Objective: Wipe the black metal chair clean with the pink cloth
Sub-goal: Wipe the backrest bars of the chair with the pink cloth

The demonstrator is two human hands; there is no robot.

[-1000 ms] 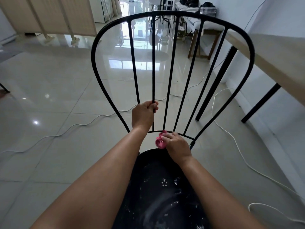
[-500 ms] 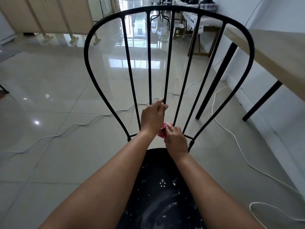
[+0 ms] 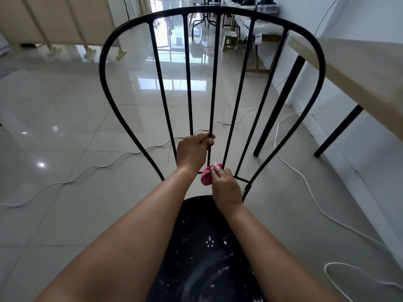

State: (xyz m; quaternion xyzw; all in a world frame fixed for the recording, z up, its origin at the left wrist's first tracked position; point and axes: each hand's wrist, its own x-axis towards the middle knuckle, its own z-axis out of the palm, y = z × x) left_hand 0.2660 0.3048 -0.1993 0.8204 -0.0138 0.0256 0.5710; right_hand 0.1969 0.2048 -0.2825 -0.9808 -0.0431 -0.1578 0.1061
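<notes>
Head view: left hand fingers around one chair spindle, right hand fingers around pink cloth at bottom rail.

Mid-frame, black metal chair; on its middle bar, left hand; just below, right hand with crumpled pink cloth; upper right, pale wooden table.

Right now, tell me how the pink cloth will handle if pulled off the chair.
Probably floppy: the pink cloth sits crumpled in the right hand. Likely light, being a small wad one hand holds. Unlikely to roll, being shapeless.
</notes>
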